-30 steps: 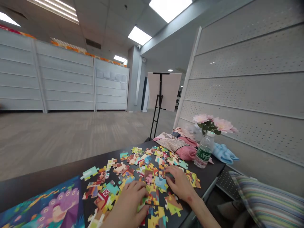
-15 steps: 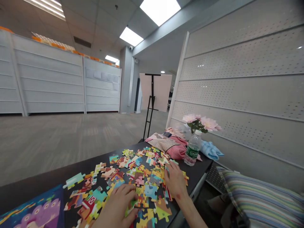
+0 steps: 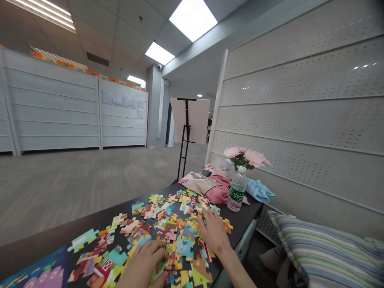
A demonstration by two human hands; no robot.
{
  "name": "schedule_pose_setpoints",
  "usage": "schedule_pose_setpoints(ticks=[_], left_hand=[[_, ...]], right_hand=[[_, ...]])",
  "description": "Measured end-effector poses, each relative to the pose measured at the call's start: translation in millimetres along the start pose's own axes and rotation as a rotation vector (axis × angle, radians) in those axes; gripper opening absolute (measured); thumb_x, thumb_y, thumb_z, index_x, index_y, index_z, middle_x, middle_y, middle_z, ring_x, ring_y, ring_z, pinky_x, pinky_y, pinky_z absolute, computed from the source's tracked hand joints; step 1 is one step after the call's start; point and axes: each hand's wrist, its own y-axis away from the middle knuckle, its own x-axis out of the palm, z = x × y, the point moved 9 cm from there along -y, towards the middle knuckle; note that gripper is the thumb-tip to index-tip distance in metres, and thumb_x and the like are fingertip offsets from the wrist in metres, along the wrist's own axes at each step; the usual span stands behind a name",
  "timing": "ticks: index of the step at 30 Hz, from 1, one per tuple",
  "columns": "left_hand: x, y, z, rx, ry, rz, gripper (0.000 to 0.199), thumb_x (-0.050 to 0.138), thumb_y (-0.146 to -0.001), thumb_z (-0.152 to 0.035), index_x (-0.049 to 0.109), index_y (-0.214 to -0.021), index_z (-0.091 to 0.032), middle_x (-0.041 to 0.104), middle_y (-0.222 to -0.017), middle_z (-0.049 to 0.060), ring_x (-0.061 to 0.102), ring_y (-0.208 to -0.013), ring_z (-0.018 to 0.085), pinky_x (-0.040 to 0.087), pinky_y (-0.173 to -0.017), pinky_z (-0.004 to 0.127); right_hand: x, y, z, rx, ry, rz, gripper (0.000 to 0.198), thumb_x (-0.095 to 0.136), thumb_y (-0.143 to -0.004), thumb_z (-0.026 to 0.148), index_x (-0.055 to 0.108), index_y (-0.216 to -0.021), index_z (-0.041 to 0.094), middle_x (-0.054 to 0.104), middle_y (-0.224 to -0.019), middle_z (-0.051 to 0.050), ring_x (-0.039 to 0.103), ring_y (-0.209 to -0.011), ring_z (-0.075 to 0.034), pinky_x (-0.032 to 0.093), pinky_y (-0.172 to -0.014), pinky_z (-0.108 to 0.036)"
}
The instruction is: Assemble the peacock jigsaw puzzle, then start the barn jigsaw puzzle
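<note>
Many loose jigsaw puzzle pieces [image 3: 185,247] lie scattered over the dark table. My left hand [image 3: 147,260] rests low over the near pieces, fingers bent and thumb apart. A green puzzle piece [image 3: 158,269] shows in the gap between thumb and fingers; whether they grip it is not visible. My right hand [image 3: 214,234] lies palm down on pieces at the right side of the spread, fingers stretched out. What is beneath its palm is hidden. At the lower left is a dark blue picture sheet [image 3: 39,266] with a purple cartoon creature.
A clear water bottle [image 3: 237,190] stands at the table's right end, before pink flowers [image 3: 247,157]. Pink cloth [image 3: 217,192] and blue cloth [image 3: 259,190] lie around it. A striped cushion [image 3: 333,248] is at right. An easel [image 3: 186,132] stands beyond the dark table [image 3: 36,238].
The view has shifted slightly, so the scene sits a little further left and lower. Both hands stay at about the same places over the pieces.
</note>
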Motion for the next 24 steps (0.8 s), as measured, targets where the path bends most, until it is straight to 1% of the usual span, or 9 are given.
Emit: schedule_pose_setpoints(ticks=[3, 6, 8, 10, 13, 17, 20, 22, 24], left_hand=[[3, -1, 2, 0.011, -0.02, -0.001, 0.023, 0.068, -0.074, -0.023, 0.068, -0.097, -0.028, 0.069, -0.126, 0.003, 0.061, -0.118, 0.029, 0.049, -0.098, 0.041], [5, -2, 4, 0.029, -0.043, -0.006, 0.024, 0.068, -0.073, -0.023, 0.068, -0.096, -0.028, 0.069, -0.126, 0.003, 0.062, -0.116, 0.028, 0.049, -0.097, 0.038], [6, -2, 6, 0.04, -0.048, -0.012, 0.024, 0.068, -0.073, -0.024, 0.068, -0.096, -0.028, 0.069, -0.126, 0.003, 0.062, -0.116, 0.028, 0.049, -0.097, 0.037], [7, -2, 7, 0.044, -0.044, -0.02, 0.024, 0.069, -0.073, -0.025, 0.068, -0.097, -0.029, 0.069, -0.126, 0.003, 0.062, -0.116, 0.029, 0.049, -0.097, 0.037], [8, -2, 8, 0.037, -0.042, -0.026, 0.024, 0.069, -0.073, -0.024, 0.068, -0.096, -0.029, 0.07, -0.123, 0.002, 0.063, -0.116, 0.029, 0.048, -0.097, 0.038], [10, -1, 9, 0.034, -0.05, -0.024, 0.023, 0.07, -0.074, -0.024, 0.068, -0.095, -0.03, 0.07, -0.123, 0.001, 0.063, -0.116, 0.029, 0.049, -0.095, 0.038], [9, -2, 9, 0.04, -0.049, -0.016, 0.023, 0.07, -0.075, -0.024, 0.067, -0.097, -0.029, 0.069, -0.125, 0.002, 0.062, -0.116, 0.029, 0.049, -0.095, 0.037], [9, -2, 9, 0.038, -0.048, -0.001, 0.024, 0.07, -0.074, -0.025, 0.067, -0.098, -0.029, 0.069, -0.126, 0.002, 0.062, -0.117, 0.029, 0.049, -0.094, 0.037], [9, -4, 9, 0.037, -0.046, 0.02, 0.025, 0.07, -0.074, -0.025, 0.067, -0.099, -0.029, 0.068, -0.127, 0.003, 0.062, -0.117, 0.029, 0.049, -0.094, 0.037]], right_hand=[[5, 2, 10, -0.075, -0.033, 0.116, 0.051, 0.039, -0.101, 0.05, 0.059, -0.141, 0.026, 0.053, -0.151, -0.007, 0.038, -0.146, -0.034, 0.027, -0.12, -0.058], [5, 10, 24, -0.194, -0.079, 0.209, 0.047, 0.039, -0.101, 0.051, 0.06, -0.139, 0.032, 0.054, -0.151, -0.001, 0.037, -0.147, -0.029, 0.027, -0.121, -0.052], [3, 15, 31, -0.266, -0.136, 0.236, 0.046, 0.039, -0.102, 0.048, 0.06, -0.14, 0.031, 0.054, -0.15, -0.001, 0.035, -0.148, -0.027, 0.027, -0.122, -0.049], [0, 17, 32, -0.303, -0.22, 0.198, 0.046, 0.042, -0.101, 0.046, 0.062, -0.138, 0.027, 0.058, -0.147, -0.002, 0.038, -0.146, -0.026, 0.031, -0.121, -0.045], [-6, 11, 15, -0.22, -0.292, 0.041, 0.044, 0.038, -0.102, 0.041, 0.065, -0.133, 0.024, 0.063, -0.142, -0.003, 0.051, -0.137, -0.023, 0.039, -0.116, -0.038], [-13, -3, -24, -0.013, -0.219, -0.108, 0.054, 0.02, -0.1, 0.021, 0.064, -0.131, 0.018, 0.066, -0.134, -0.01, 0.059, -0.126, -0.022, 0.046, -0.107, -0.038], [-16, -23, -45, 0.069, -0.107, -0.115, 0.045, 0.032, -0.095, 0.018, 0.069, -0.121, 0.018, 0.069, -0.126, -0.012, 0.059, -0.121, -0.027, 0.044, -0.106, -0.042], [-16, -41, -54, 0.091, -0.035, -0.071, 0.031, 0.046, -0.094, 0.024, 0.074, -0.108, 0.018, 0.07, -0.119, -0.013, 0.059, -0.118, -0.029, 0.043, -0.105, -0.045], [-12, -61, -59, 0.104, 0.021, -0.007, 0.023, 0.06, -0.093, 0.033, 0.073, -0.102, 0.017, 0.07, -0.115, -0.011, 0.06, -0.115, -0.029, 0.045, -0.102, -0.048]])
